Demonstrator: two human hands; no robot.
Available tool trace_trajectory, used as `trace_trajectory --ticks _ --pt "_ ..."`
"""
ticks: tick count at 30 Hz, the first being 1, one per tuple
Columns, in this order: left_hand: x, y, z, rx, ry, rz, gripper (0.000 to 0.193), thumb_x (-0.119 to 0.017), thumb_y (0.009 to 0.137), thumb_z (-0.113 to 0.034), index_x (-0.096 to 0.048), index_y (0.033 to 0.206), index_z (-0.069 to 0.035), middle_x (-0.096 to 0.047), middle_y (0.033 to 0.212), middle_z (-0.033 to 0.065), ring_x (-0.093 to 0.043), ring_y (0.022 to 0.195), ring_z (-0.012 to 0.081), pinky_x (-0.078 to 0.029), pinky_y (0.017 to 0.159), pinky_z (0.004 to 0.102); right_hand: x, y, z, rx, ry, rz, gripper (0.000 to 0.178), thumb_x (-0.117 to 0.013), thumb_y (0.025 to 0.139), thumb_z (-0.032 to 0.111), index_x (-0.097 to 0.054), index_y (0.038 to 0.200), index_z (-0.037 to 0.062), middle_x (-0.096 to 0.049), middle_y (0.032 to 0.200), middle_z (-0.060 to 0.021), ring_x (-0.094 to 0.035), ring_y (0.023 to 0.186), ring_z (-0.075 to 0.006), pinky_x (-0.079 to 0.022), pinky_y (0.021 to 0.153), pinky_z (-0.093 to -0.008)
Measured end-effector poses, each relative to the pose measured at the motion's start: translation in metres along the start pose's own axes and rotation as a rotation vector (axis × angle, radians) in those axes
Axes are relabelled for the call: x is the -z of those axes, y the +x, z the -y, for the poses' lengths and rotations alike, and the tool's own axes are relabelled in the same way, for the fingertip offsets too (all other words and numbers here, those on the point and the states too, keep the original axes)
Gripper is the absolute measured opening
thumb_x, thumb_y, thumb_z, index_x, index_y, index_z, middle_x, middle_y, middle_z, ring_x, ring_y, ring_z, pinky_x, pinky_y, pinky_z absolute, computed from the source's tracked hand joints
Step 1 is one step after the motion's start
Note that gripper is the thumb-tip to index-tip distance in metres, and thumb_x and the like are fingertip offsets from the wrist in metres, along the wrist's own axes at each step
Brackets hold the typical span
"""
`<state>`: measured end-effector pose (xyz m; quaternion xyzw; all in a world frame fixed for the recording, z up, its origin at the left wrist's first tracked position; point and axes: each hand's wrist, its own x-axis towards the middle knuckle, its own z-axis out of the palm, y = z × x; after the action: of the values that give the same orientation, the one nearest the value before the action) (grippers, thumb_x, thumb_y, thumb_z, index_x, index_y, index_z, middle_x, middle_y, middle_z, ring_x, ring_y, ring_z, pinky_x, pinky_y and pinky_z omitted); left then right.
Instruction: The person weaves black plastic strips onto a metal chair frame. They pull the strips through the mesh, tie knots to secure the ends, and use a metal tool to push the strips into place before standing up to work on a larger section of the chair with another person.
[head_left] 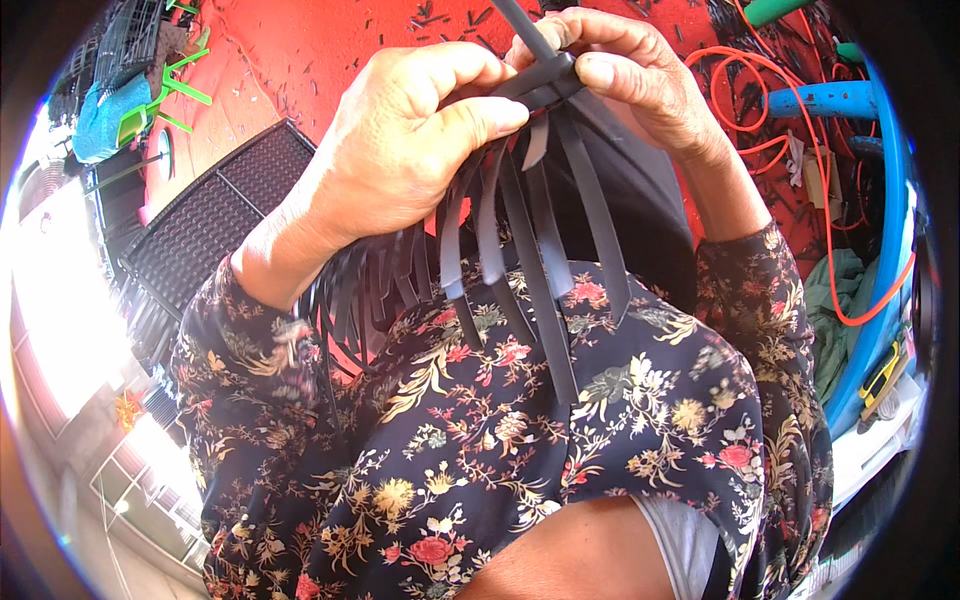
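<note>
Top edge cuts off 1 black strip (527, 30); left forearm (287, 245) partly hides the woven panel (198, 230)

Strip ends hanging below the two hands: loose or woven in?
Loose: the dark strips dangle below the left hand and right hand, several lower ends showing free against the floral top.

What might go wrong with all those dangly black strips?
The dangling strips might tangle, since several hang loose close together. The fingers could get pinched, because they grip close to where the strips bunch together. The strips may also catch on the flowery top, since they hang over it.
</note>
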<state>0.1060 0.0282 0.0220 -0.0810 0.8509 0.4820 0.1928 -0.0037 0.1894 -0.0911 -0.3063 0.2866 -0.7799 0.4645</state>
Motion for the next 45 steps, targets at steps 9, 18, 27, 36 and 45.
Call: trace_trajectory --ticks 9,18,27,36,45 --pt "-0.008 0.004 -0.006 0.046 -0.153 -0.043 0.020 -0.061 0.084 -0.019 -0.060 0.087 0.001 -0.053 0.067 -0.0049 -0.048 0.060 0.0011 -0.038 0.052 0.0167 -0.001 0.003 -0.001 -0.036 0.020 0.013 0.028 -0.062 0.082 0.015 -0.057 0.106 -0.0007 -0.060 0.099 -0.0042 -0.054 0.093 -0.0126 -0.040 0.086 -0.0278" --pt "-0.004 0.005 -0.004 0.030 -0.076 -0.024 0.019 -0.061 0.085 -0.018 -0.060 0.089 0.001 -0.052 0.071 -0.0071 -0.045 0.065 0.0003 -0.036 0.057 0.0156 -0.005 0.002 -0.012 0.070 0.126 0.000 0.050 -0.056 0.086 0.034 -0.049 0.114 -0.0065 -0.056 0.107 -0.0107 -0.054 0.099 -0.0167 -0.040 0.087 -0.0291" --pt "-0.003 0.009 0.002 -0.076 -0.039 -0.005 0.018 -0.059 0.086 -0.016 -0.059 0.090 0.001 -0.053 0.076 -0.0050 -0.045 0.071 0.0008 -0.036 0.059 0.0167 -0.018 0.003 0.033 -0.044 -0.500 0.043 0.038 -0.065 0.082 0.018 -0.054 0.111 -0.0023 -0.060 0.101 -0.0058 -0.055 0.092 -0.0117 -0.044 0.081 -0.0261" --pt "-0.013 0.009 0.006 -0.092 -0.017 0.000 0.017 -0.058 0.086 -0.016 -0.059 0.089 0.001 -0.052 0.072 -0.0063 -0.044 0.065 0.0009 -0.037 0.057 0.0172 -0.036 0.003 0.054 -0.292 -0.486 -0.027 0.038 -0.069 0.079 0.020 -0.055 0.108 -0.0017 -0.060 0.097 -0.0046 -0.055 0.090 -0.0109 -0.045 0.079 -0.0259" --pt "-0.006 0.015 0.006 -0.254 0.072 -0.089 0.020 -0.058 0.079 -0.017 -0.063 0.082 0.002 -0.058 0.062 0.0083 -0.055 0.059 0.0110 -0.044 0.057 0.0268 -0.044 0.040 0.081 -0.351 -0.936 -0.064 0.015 -0.062 0.081 0.013 -0.060 0.083 -0.0023 -0.058 0.068 -0.0008 -0.050 0.065 -0.0059 -0.041 0.058 -0.0239"
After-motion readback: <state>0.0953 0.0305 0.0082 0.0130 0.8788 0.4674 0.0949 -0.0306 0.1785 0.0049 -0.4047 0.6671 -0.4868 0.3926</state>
